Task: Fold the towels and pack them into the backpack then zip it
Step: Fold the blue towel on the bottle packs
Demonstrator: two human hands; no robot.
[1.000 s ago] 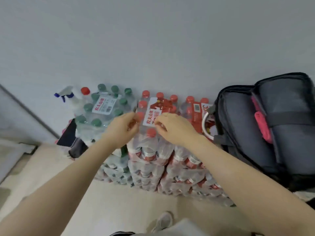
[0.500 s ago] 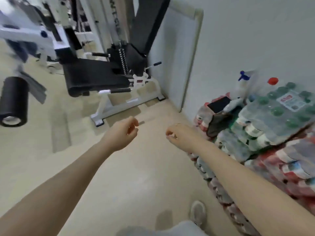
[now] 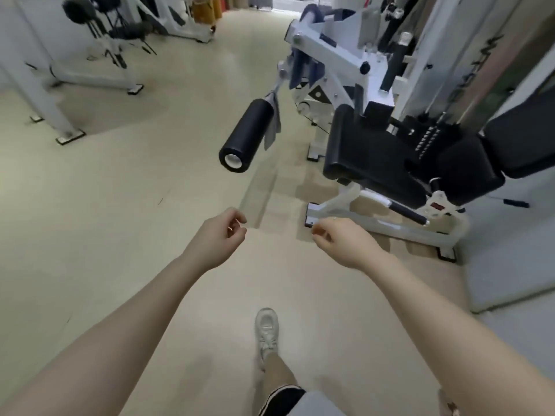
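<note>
Both bare arms reach forward over a pale beige floor point(image 3: 120, 205), hands in the middle of the frame and apart from each other. The left hand point(image 3: 220, 235) hangs with its fingers loosely curled toward the thumb, holding nothing; the right hand point(image 3: 341, 240) is likewise loosely curled and holds nothing. Neither towels nor backpack appear anywhere in this view. In the upper right of the frame stands a white-framed gym machine point(image 3: 345, 70) with a black padded seat point(image 3: 375, 157), and a black foam roller pad point(image 3: 247, 135) juts toward centre frame. At lower centre a light grey sneaker point(image 3: 266, 328) is planted on the floor. More white-framed equipment point(image 3: 90, 76) fills the upper left.
</note>
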